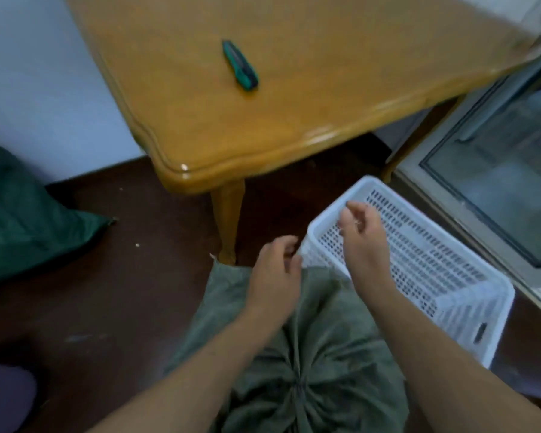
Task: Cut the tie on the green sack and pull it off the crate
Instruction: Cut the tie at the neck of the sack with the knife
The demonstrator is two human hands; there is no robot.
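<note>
Head view: cutter [240, 65] lies upper centre on the bench [325, 98], laid aside for pulling, I judge. Left grip [275, 271] curls at the sack [310, 354] mouth, right grip [363, 242] over the crate [434, 260]; whether either grasps anything, I cannot tell.

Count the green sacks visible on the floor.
2. A dark green sack lies at the left edge; an olive green sack sits bottom centre, against the white crate. Others may be hidden.

The sack [310, 354] is a dull olive green. The crate [419, 254] is white, patterned with rows of small dark slots. The table [263, 120] is honey-yellow wood, the knife [240, 64] on it teal and black. The floor [122, 292] is dark brown, the wall [28, 73] pale bluish white.
</note>
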